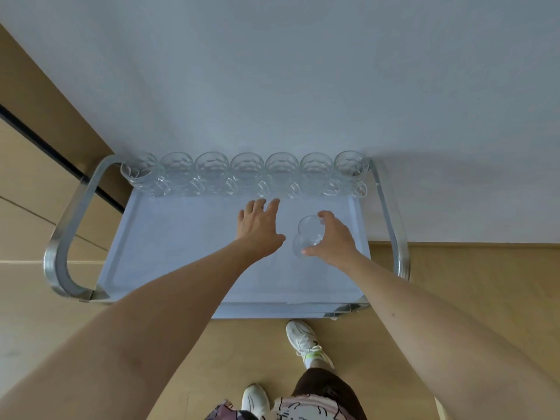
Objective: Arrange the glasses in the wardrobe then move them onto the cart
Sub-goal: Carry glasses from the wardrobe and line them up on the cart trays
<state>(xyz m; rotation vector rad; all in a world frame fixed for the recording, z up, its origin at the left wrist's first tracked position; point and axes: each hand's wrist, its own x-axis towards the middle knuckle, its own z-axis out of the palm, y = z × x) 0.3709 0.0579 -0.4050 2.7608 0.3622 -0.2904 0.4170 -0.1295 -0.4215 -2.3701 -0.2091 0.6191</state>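
Holding one glass (308, 234) in my right hand (335, 241), fingers wrapped round it, I keep it above the cart (169, 253); my left hand (260, 225), fingers spread and empty, reaches toward the back row of glasses (245, 172) (probably to steady placement).

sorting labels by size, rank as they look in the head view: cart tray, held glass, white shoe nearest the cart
1. cart tray, clearly largest
2. white shoe and held glass in the right hand: they look alike, and differing camera distance leaves the order unsure
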